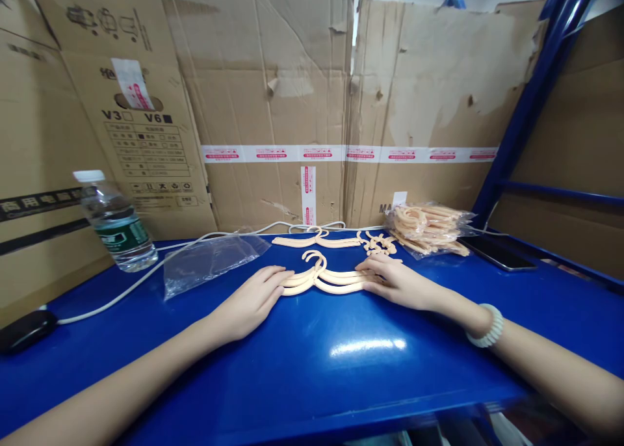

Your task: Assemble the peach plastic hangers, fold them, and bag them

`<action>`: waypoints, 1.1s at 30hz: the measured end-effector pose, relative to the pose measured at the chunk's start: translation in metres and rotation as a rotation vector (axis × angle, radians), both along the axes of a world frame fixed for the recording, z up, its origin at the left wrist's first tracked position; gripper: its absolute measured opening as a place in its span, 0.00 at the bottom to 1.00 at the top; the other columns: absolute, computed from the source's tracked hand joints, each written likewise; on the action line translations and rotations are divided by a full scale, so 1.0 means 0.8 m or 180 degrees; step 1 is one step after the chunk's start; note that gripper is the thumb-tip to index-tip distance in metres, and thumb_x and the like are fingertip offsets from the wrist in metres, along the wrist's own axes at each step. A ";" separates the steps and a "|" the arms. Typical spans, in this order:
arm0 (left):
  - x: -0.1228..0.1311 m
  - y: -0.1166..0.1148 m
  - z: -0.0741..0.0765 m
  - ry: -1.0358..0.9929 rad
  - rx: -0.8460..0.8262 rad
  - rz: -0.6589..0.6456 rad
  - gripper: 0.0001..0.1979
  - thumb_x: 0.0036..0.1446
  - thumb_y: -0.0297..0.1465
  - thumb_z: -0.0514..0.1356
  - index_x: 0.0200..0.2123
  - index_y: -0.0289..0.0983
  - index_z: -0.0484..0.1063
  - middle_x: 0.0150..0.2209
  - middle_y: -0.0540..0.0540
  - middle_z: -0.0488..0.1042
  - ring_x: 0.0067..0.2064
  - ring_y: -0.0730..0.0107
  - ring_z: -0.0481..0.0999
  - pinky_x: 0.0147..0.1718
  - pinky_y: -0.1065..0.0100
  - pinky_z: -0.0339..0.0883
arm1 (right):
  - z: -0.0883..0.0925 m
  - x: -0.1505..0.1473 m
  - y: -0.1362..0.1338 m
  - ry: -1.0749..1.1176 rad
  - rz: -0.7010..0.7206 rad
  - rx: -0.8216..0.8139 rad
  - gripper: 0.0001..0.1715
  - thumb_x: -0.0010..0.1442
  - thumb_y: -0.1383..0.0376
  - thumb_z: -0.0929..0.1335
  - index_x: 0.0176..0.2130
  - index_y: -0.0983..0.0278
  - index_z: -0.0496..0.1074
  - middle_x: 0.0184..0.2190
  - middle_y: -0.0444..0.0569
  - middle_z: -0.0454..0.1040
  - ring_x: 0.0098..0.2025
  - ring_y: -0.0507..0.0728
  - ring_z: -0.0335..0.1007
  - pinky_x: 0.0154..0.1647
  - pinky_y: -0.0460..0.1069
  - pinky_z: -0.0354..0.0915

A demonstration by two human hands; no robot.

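A small stack of peach-coloured clothes hangers lies on the blue table, hooks pointing away from me. My left hand is closed around the stack's left end, its fingers over the top. At the opposite end, my right hand grips the hangers between thumb and fingers, covering their tips. Just behind lie more hangers of the same kind, flat on the table. To their right is a loose cluster of small peach-coloured pieces, partly hidden by my right hand.
Clear plastic packs of hangers sit at the back right, beside a dark phone. An empty clear bag lies left, near a water bottle. A white cable runs to a black device. Cardboard walls the table's back.
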State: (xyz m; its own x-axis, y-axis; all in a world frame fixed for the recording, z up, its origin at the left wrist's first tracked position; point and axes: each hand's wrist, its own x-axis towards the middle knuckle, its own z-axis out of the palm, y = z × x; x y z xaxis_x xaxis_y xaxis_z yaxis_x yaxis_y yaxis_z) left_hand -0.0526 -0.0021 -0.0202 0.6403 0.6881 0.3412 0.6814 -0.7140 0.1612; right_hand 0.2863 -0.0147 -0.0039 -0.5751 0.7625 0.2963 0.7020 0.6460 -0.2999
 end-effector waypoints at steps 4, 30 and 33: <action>-0.001 0.003 -0.003 -0.0045 0.0070 -0.0137 0.20 0.68 0.31 0.44 0.58 0.37 0.64 0.58 0.41 0.68 0.59 0.62 0.67 0.60 0.56 0.62 | 0.002 0.006 0.003 -0.0041 -0.0062 -0.0074 0.16 0.66 0.58 0.64 0.47 0.65 0.71 0.42 0.55 0.72 0.43 0.60 0.68 0.46 0.55 0.65; 0.000 0.004 0.004 -0.0143 0.0462 -0.0060 0.18 0.67 0.28 0.45 0.53 0.37 0.70 0.53 0.42 0.73 0.55 0.60 0.70 0.55 0.54 0.66 | 0.024 0.033 0.010 0.0013 -0.0219 -0.0311 0.12 0.53 0.59 0.71 0.35 0.65 0.75 0.29 0.47 0.73 0.30 0.54 0.65 0.29 0.47 0.58; 0.000 -0.001 0.008 -0.0154 0.0635 -0.0110 0.16 0.66 0.27 0.46 0.50 0.39 0.71 0.50 0.43 0.75 0.51 0.60 0.73 0.52 0.56 0.68 | 0.040 0.058 0.013 -0.0122 -0.0293 -0.0494 0.20 0.54 0.53 0.71 0.42 0.64 0.75 0.32 0.48 0.73 0.31 0.55 0.65 0.30 0.47 0.59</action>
State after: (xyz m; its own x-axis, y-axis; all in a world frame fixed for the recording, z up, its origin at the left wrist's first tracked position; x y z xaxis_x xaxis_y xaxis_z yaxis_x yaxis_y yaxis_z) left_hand -0.0529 -0.0031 -0.0140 0.6420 0.5817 0.4995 0.6508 -0.7579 0.0461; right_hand 0.3331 -0.0042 0.0278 -0.5093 0.8474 0.1501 0.7690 0.5264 -0.3628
